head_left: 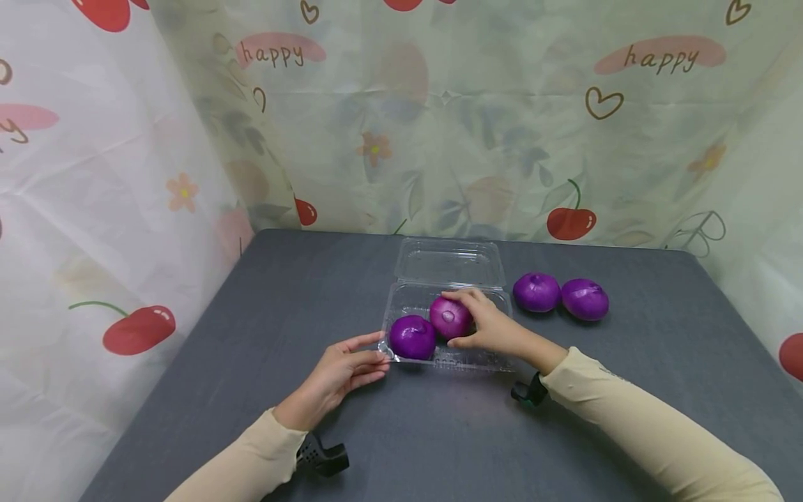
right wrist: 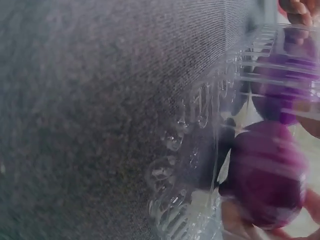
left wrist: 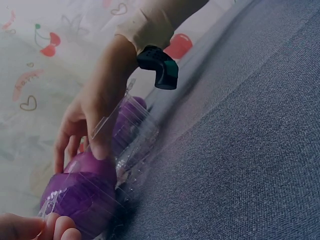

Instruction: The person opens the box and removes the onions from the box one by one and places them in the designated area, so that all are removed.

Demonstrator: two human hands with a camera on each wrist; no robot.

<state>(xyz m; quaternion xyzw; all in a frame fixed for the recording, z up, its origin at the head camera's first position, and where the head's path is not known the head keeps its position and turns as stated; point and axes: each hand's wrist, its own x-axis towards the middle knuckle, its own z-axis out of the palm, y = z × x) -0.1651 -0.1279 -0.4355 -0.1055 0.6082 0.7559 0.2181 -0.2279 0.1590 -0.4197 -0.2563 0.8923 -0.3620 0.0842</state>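
Observation:
A clear plastic clamshell box (head_left: pixel 473 358) lies with its lid (head_left: pixel 449 262) folded back. At its front left corner my left hand (head_left: pixel 345 366) pinches the rim between thumb and fingers. One red onion (head_left: pixel 412 337) sits inside the box on the left. Right beside it, my right hand (head_left: pixel 492 326) grips another red onion (head_left: pixel 449 318) within the box, fingers over its far side and thumb at the near side. In the right wrist view the gripped onion (right wrist: pixel 267 175) shows through the clear wall.
Two more purple onions, one nearer (head_left: pixel 537 292) and one farther right (head_left: pixel 585 300), rest on the dark grey table (head_left: pixel 301 293) right of the box. A printed curtain (head_left: pixel 439 139) hangs behind and at the sides. Each wrist wears a black camera.

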